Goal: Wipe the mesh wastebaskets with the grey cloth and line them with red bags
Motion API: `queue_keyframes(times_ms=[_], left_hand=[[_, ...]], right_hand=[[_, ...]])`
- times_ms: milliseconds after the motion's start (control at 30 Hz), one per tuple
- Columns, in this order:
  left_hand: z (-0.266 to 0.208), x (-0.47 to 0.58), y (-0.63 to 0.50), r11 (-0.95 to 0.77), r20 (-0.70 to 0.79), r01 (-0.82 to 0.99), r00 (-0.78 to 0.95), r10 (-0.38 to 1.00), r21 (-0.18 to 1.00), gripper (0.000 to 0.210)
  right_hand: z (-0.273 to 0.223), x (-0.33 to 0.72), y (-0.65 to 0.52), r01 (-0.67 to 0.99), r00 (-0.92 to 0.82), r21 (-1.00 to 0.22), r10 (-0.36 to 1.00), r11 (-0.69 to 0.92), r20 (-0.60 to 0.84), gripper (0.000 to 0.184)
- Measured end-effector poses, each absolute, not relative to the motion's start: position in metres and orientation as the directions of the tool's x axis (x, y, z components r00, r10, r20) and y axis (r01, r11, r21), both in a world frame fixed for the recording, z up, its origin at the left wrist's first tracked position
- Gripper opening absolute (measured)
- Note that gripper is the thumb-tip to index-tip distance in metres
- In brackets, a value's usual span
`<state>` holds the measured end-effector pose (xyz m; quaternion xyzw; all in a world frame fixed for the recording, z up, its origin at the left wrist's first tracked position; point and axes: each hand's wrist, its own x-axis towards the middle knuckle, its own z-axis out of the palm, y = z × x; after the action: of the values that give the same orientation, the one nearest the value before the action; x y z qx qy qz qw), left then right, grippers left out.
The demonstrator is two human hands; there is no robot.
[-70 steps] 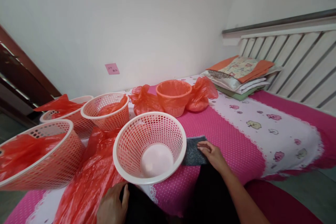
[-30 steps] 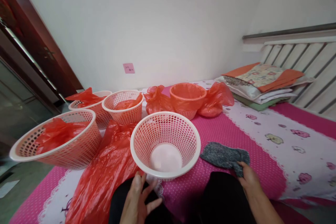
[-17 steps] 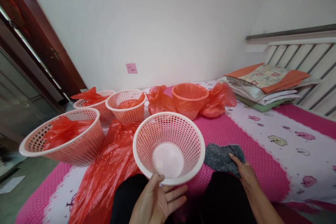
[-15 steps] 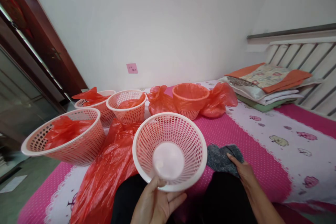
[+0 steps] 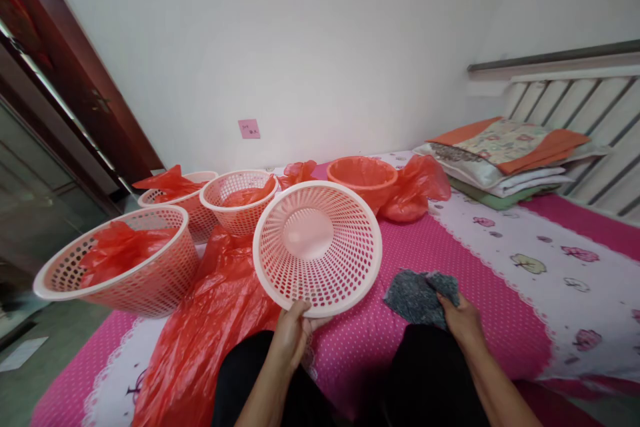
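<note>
My left hand [image 5: 295, 332] grips the near rim of a pale pink plastic basket [image 5: 345, 250] with holes in its wall. The basket is tilted with its mouth toward me, and nothing lies in it. To the right, my right hand [image 5: 459, 317] is closed on a dark grey cloth [image 5: 417, 297], which hangs spread to the left of the fingers. Basket and cloth are apart. A large red plastic bag [image 5: 215, 320] lies flat on the bed, left of the held basket and partly behind it.
Three pink baskets [image 5: 175, 280] with red bags in them stand at left. Behind the held basket are a red-lined basket [image 5: 363, 173] and knotted red bags [image 5: 417, 190]. Folded fabrics [image 5: 515, 153] are stacked by the radiator [image 5: 600, 127]. All rest on a pink-and-white bedspread [image 5: 520, 320].
My left hand has raised the basket and tipped its mouth further toward me. The right hand has shifted slightly, still holding the cloth, which is now more spread out.
</note>
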<state>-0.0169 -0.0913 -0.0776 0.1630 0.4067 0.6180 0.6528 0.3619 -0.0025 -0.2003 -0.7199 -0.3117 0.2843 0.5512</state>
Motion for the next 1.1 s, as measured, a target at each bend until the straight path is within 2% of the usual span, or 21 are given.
queue_keyframes(times_ms=[200, 367, 500, 633, 700, 800, 833, 900, 967, 1033, 1100], left_hand=[[-0.126, -0.024, -0.068, 0.304, -0.343, -0.662, 0.074, 0.936, 0.685, 0.027], [-0.129, -0.027, -0.071, 0.298, -0.317, -0.674, 0.099, 0.943, 0.676, 0.02], [-0.123, -0.032, -0.072, 0.252, -0.313, -0.694, 0.04, 0.949, 0.675, 0.006], [-0.119, -0.033, -0.071, 0.249, -0.317, -0.698, 0.034, 0.948, 0.671, 0.006], [-0.118, -0.032, -0.071, 0.245, -0.319, -0.703, 0.027, 0.947, 0.667, 0.005], [-0.118, -0.03, -0.07, 0.24, -0.321, -0.711, 0.021, 0.947, 0.661, 0.008], [-0.118, -0.03, -0.07, 0.244, -0.324, -0.709, 0.022, 0.946, 0.661, 0.01], [-0.12, -0.03, -0.069, 0.25, -0.332, -0.702, 0.021, 0.943, 0.667, 0.014], [-0.122, -0.03, -0.069, 0.248, -0.336, -0.695, 0.01, 0.942, 0.675, 0.014], [-0.123, -0.029, -0.069, 0.245, -0.337, -0.695, 0.004, 0.941, 0.676, 0.011], [-0.124, -0.028, -0.068, 0.25, -0.34, -0.695, 0.009, 0.941, 0.674, 0.007]], right_hand=[[-0.182, 0.351, -0.004, 0.31, 0.599, -0.934, 0.8, -0.18, 0.045, 0.014], [-0.157, 0.336, -0.019, 0.367, 0.515, -0.928, 0.846, -0.071, 0.139, 0.026], [-0.118, 0.334, -0.034, 0.355, 0.321, -0.926, 0.912, 0.132, 0.253, 0.035], [-0.082, 0.347, -0.029, 0.261, 0.166, -0.959, 0.973, 0.112, 0.159, 0.041], [-0.076, 0.35, -0.015, 0.285, 0.111, -0.955, 0.987, 0.084, 0.119, 0.043], [-0.083, 0.345, 0.009, 0.429, 0.048, -0.9, 0.993, 0.079, 0.11, 0.046], [-0.088, 0.341, 0.015, 0.496, 0.075, -0.866, 0.989, 0.07, 0.124, 0.048], [-0.1, 0.332, 0.02, 0.648, 0.189, -0.759, 0.953, 0.059, 0.236, 0.048], [-0.114, 0.322, 0.014, 0.75, 0.229, -0.659, 0.915, 0.052, 0.333, 0.04], [-0.129, 0.309, 0.002, 0.79, 0.153, -0.612, 0.95, 0.048, 0.271, 0.032], [-0.146, 0.293, -0.011, 0.818, 0.013, -0.575, 0.997, 0.035, 0.079, 0.032]])
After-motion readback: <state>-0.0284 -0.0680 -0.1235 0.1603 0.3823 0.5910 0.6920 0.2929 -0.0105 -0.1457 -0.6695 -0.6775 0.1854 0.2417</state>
